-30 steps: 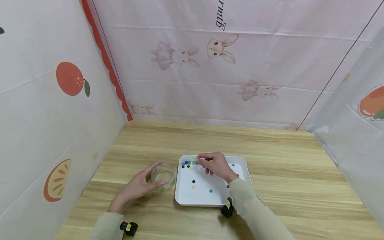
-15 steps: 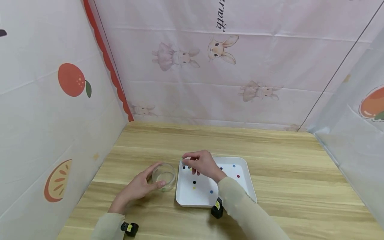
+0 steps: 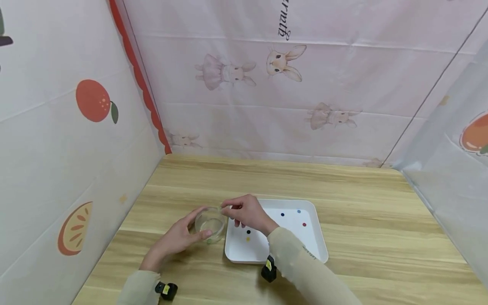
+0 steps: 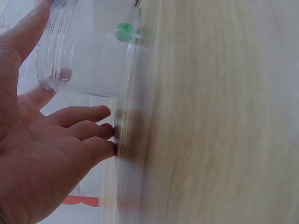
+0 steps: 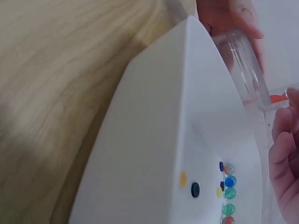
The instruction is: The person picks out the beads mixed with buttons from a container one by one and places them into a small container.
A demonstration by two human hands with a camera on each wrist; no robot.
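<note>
My left hand (image 3: 177,238) grips a clear plastic jar (image 3: 212,225) left of the tray, thumb and forefinger around its side. Inside, low against the wall, a green marble (image 4: 124,32) shows in the left wrist view. My right hand (image 3: 247,212) is at the jar's rim, pinching a clear glass marble (image 5: 293,87) between thumb and forefinger. Below it lies the white tray (image 3: 322,254). Along the tray's far-left side sit several marbles, among them a blue marble (image 5: 230,181) and a green marble (image 5: 229,208), largely hidden by my right hand in the head view.
Small buttons lie scattered in the tray: a black button (image 5: 195,190), a yellow button (image 3: 248,239), a red button (image 3: 304,224) and a light blue button (image 3: 299,211). The wooden table (image 3: 373,220) is enclosed by printed curtains (image 3: 244,127) at the back and sides.
My right hand has moved left from the tray's far side to the jar's rim, carrying the pinched marble. My left hand and the jar have stayed in place.
</note>
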